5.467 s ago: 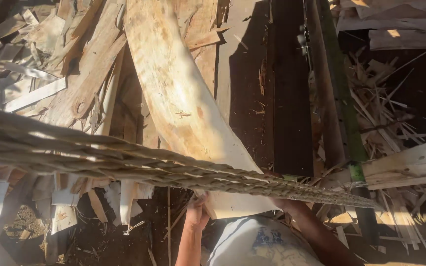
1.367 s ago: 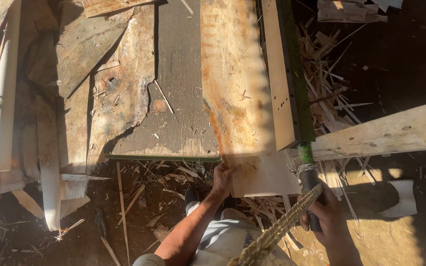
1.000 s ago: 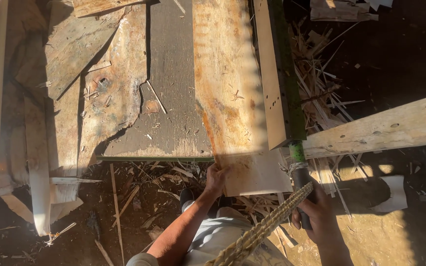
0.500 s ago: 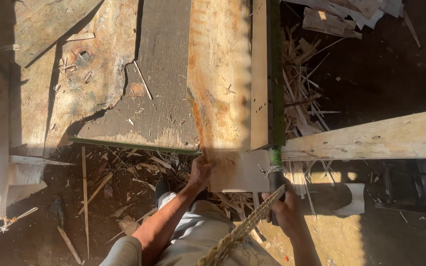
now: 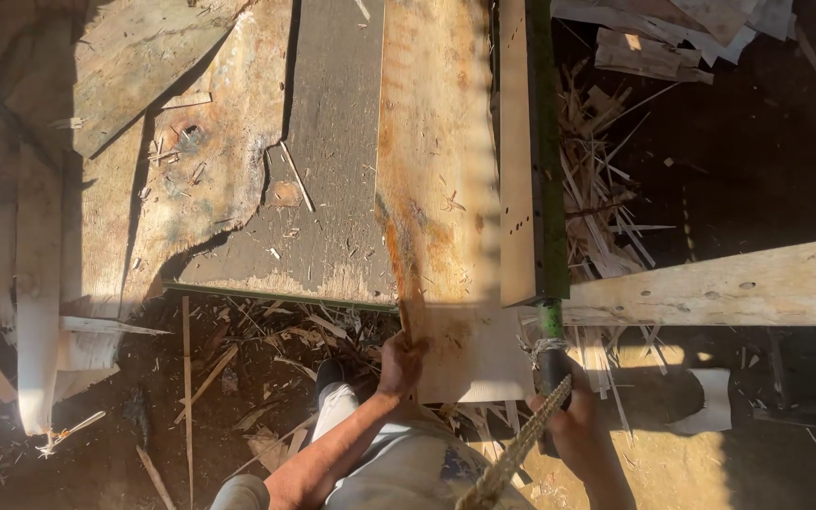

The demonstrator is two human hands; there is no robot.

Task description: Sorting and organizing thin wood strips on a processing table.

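Veneer sheet lay on a worn table above scrap-strewn dirt, its long axis running away from the person. Left hand gripped its near edge; right hand clenched a dark lever.

A grey work table carries a long veneer sheet, with torn veneer pieces lying left of that sheet.

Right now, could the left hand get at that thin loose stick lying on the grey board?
Probably not without stepping in. The left hand grips the near end of the wood sheet, and the stick lies well up the grey board. Nothing blocks the way; it simply looks far.
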